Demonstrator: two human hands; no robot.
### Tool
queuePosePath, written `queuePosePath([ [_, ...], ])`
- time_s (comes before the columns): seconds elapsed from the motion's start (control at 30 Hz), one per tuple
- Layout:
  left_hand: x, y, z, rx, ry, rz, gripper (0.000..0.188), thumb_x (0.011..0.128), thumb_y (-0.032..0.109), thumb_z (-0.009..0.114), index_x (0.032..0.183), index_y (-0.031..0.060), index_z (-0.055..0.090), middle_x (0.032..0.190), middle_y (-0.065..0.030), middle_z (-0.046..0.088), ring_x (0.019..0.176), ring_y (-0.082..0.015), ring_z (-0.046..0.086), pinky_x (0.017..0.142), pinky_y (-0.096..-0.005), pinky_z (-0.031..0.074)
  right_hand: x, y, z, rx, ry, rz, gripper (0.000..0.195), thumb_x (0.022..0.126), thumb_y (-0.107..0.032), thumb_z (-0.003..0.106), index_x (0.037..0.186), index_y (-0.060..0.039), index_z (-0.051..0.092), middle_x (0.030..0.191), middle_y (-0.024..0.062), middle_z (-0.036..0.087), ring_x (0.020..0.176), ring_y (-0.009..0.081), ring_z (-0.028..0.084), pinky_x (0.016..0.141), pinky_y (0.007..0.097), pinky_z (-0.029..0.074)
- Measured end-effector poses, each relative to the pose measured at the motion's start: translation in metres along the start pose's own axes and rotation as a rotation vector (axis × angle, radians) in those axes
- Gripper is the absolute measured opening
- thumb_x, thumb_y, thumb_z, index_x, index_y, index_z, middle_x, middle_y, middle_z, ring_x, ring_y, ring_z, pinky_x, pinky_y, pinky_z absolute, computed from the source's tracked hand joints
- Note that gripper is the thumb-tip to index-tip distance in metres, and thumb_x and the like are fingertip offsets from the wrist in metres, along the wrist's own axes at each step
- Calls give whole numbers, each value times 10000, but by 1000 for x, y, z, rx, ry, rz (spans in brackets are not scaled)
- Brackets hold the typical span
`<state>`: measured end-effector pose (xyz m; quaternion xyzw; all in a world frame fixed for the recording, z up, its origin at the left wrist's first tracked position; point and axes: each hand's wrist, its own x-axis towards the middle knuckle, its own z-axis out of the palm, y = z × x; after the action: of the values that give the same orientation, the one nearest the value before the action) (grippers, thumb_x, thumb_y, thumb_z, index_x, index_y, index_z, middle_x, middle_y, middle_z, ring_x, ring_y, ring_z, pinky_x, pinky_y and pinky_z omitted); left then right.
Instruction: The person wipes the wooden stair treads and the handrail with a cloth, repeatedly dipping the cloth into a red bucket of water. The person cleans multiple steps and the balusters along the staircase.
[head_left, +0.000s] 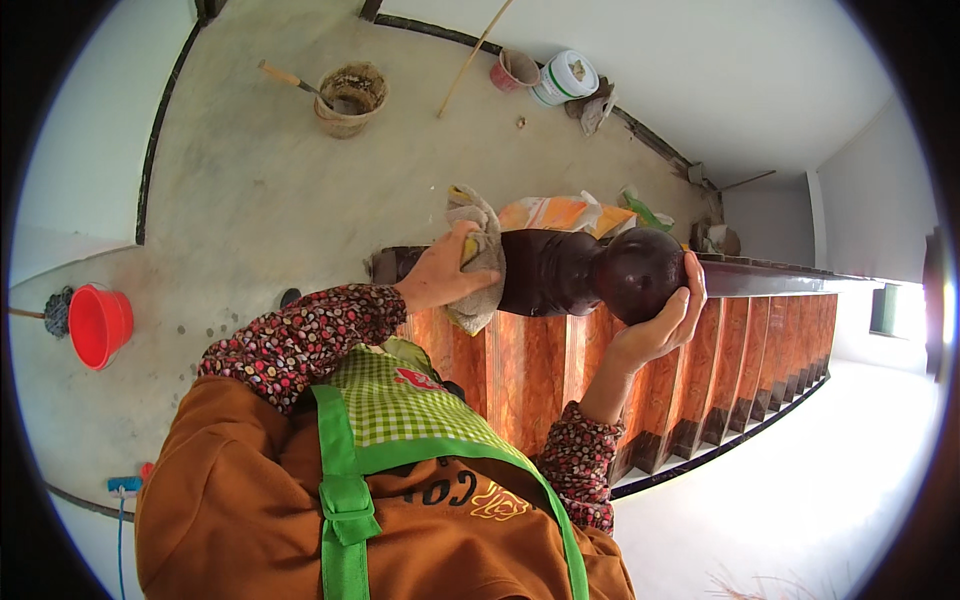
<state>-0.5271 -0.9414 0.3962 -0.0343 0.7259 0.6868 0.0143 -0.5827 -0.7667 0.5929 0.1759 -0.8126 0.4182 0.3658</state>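
Note:
A dark brown, glossy newel post with a ball top (642, 274) extends across the view in front of me. My left hand (448, 268) presses a grey-and-yellow cloth (480, 300) around the post's squared part, with the thumb on the near side. My right hand (667, 319) cups the far right end of the ball, its fingers curled around the surface. Both hands wear floral-patterned sleeve covers. Between the hands, the post's turned neck (574, 271) shows bare. The palm sides of both hands are hidden.
Reddish-brown stairs (525, 367) and a dark handrail (750, 280) run to the right. An orange-and-white bag (555, 214) lies behind the post. Farther off stand a dirty bucket with a tool (351, 101), a white tub (562, 79) and a pink bucket (514, 70). A red bucket (100, 326) and mop (58, 313) are left.

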Motion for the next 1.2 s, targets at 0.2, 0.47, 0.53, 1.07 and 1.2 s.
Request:
queuePosePath([
  [0.2, 10, -33, 10, 42, -5, 39, 666, 869, 306, 646, 1369, 37, 298, 1295, -299, 449, 1184, -424, 494, 979, -435, 412, -2, 3, 2, 13, 9, -32, 406, 895, -187, 391, 1113, 41, 646, 1201, 178, 598, 1131, 302, 540, 1028, 441, 393],
  [0.47, 27, -121, -8, 444, -103, -225, 632, 891, 274, 633, 1427, 127, 331, 1340, -223, 470, 1193, -365, 523, 959, -390, 436, -3, 1, 7, -14, -14, 16, 414, 901, -213, 394, 1109, 42, 645, 1207, 174, 603, 1149, 312, 539, 1037, 447, 384],
  [0.53, 20, -126, -19, 170, -53, -315, 624, 882, 260, 638, 1422, 127, 355, 1336, -194, 483, 1192, -340, 527, 977, -395, 429, -3, 2, 2, -14, -18, 6, 419, 906, -218, 391, 1112, 45, 642, 1200, 176, 609, 1150, 315, 540, 1039, 447, 381],
  [1.07, -5, -107, 39, 166, -52, -301, 644, 912, 214, 557, 1462, 153, 228, 1358, -260, 366, 1109, -461, 529, 873, -499, 471, -10, -4, 15, -121, 100, 76, 515, 908, -316, 366, 1139, 65, 624, 1178, 189, 614, 1129, 315, 559, 986, 441, 460],
  [1.2, 4, -254, 30, 37, 203, -666, 628, 865, 249, 587, 1420, 151, 310, 1293, -339, 412, 1091, -481, 528, 928, -477, 459, -11, -6, 25, -53, 67, 106, 509, 915, -318, 376, 1137, 67, 625, 1181, 191, 612, 1125, 314, 560, 976, 443, 468],
])
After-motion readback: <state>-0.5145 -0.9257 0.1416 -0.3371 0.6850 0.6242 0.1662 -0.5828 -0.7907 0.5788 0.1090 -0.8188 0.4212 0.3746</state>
